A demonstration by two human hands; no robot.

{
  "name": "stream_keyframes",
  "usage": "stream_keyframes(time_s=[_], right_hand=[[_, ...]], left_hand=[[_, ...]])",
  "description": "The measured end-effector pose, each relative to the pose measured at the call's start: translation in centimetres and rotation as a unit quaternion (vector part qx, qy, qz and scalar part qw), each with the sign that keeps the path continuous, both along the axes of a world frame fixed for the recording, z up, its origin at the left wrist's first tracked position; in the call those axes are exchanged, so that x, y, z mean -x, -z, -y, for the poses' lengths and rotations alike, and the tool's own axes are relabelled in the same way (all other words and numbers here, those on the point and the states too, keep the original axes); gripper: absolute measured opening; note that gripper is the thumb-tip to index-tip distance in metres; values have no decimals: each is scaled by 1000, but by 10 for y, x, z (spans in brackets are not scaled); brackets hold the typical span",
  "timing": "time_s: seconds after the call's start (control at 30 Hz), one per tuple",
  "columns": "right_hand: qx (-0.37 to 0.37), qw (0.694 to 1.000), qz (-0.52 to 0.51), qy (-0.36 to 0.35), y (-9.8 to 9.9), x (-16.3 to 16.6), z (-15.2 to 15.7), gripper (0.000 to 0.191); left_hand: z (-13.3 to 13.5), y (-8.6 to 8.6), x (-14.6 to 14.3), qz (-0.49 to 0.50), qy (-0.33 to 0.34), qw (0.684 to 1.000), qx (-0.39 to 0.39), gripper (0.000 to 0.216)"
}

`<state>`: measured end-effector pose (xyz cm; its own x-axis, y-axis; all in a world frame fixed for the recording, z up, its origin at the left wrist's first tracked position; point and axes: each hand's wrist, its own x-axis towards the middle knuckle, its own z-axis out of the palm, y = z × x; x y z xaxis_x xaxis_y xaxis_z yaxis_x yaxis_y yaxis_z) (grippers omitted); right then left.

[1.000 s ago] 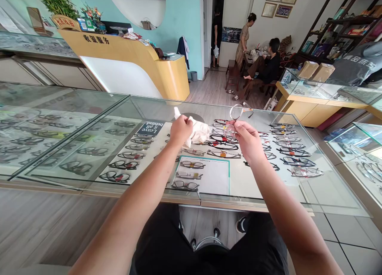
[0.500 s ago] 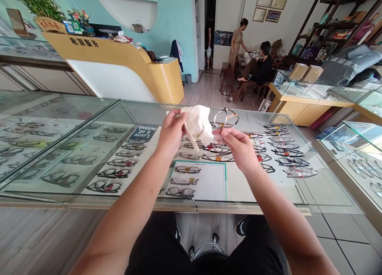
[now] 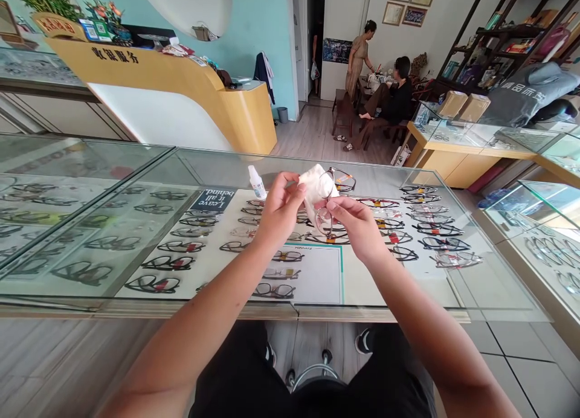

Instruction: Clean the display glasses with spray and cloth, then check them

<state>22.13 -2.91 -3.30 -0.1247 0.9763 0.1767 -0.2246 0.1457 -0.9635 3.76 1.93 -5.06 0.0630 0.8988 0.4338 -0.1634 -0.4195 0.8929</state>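
My left hand is closed on a white cloth, which is bunched against the lens of a pair of eyeglasses. My right hand pinches those glasses near the bridge, with the frame turned on end and one temple reaching away to the right. Both hands are above the glass-topped display case. A small white bottle stands on the glass, just left of my left hand. Beneath the glass lie rows of spectacle frames, some partly hidden by my hands and forearms.
A yellow service counter stands beyond the case on the left. Two people are at a table at the back. Another display case holds boxes at the right. Below me, part of a wheeled stool shows between my legs.
My left hand has moved right and brought the cloth onto the glasses' lens. The white bottle, hidden before, now shows beside it. The view has shifted slightly.
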Motion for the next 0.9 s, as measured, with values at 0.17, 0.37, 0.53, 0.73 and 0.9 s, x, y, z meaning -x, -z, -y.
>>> stream_keyframes(time_s=[0.17,0.37,0.53,0.73,0.9], right_hand=[[-7,1000,-4,-17,1,2,-1,40],[-10,999,13,-44,1,3,1,41],[-20,996,18,-81,2,3,2,41],[-32,994,7,-101,1,0,0,41],[-35,994,-3,-103,4,1,-1,40]], left_hand=[[5,-5,0,-54,-13,997,-51,41],[4,-3,1,-30,-14,999,-31,42],[3,-5,-1,-3,-13,999,-36,41],[2,-8,-1,67,91,993,30,49],[3,-9,2,87,122,988,30,41]])
